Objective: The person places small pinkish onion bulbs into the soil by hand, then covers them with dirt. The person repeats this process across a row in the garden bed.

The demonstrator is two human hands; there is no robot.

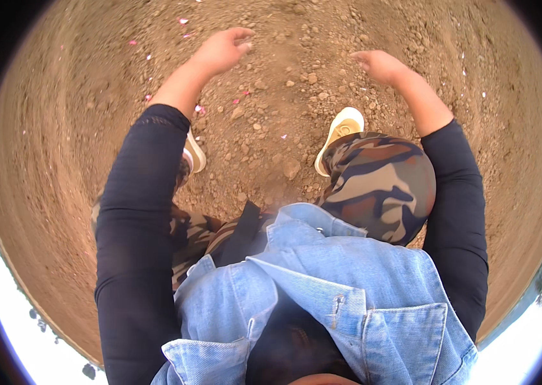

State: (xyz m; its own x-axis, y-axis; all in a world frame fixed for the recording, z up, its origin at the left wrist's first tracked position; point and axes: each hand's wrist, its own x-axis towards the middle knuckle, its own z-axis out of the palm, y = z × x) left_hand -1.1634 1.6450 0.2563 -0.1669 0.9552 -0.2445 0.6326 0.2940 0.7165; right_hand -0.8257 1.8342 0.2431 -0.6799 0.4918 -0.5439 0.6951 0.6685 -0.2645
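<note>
Both of my arms reach forward over bare, cloddy soil [295,53]. My left hand [227,48] is held above the ground at the upper middle, its fingers bent and a little apart; I see nothing in it. Across from it, at the upper right, my right hand [378,65] points inward with loosely curled, slightly blurred fingers, and no object shows in it. A wide stretch of loose clods separates the two hands. Neither hand is plainly touching the soil. Small pink and white petal-like bits [199,109] lie scattered near my left forearm.
My tan shoe [343,130] with a white sole stands on the right, the other shoe [196,151] on the left. My bent knee in camouflage trousers [386,187] and the pale denim vest [348,269] fill the lower view. A larger clod [291,168] lies between the shoes.
</note>
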